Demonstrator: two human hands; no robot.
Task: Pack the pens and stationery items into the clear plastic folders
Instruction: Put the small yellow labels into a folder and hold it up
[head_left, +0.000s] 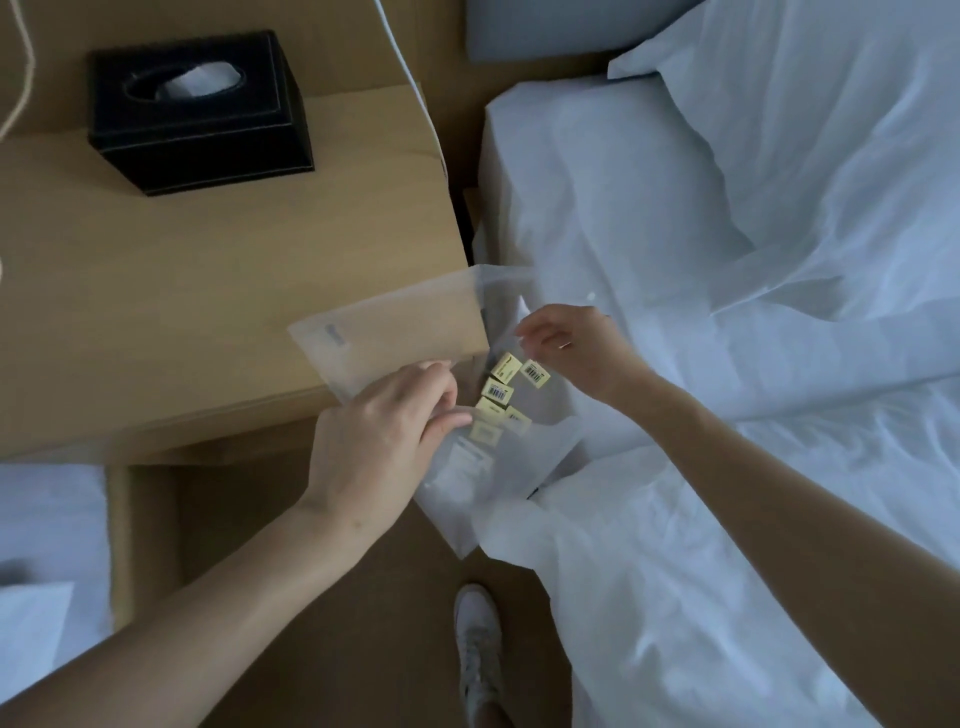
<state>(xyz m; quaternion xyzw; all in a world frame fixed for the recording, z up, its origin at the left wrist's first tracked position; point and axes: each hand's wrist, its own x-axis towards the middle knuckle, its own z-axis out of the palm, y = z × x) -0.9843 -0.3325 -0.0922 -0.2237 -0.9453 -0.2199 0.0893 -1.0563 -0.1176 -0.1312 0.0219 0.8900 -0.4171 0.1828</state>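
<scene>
A clear plastic folder (395, 322) is held open between the wooden nightstand and the bed. My left hand (379, 431) grips its near edge, fingers curled over the plastic. Several small yellow boxes with barcode labels (498, 389) lie inside the folder's mouth. My right hand (571, 348) hovers just above and to the right of them, fingers loosely curled; one yellow box (535, 373) sits right below its fingertips, and I cannot tell whether the fingers touch it. A white slip of paper (465, 462) shows through the lower part of the folder.
A black tissue box (200, 111) stands on the wooden nightstand (156, 291) at the upper left. A bed with white sheets and pillows (727, 260) fills the right side. A white cable (410, 78) runs down the nightstand's right edge. A shoe (478, 644) is on the brown floor below.
</scene>
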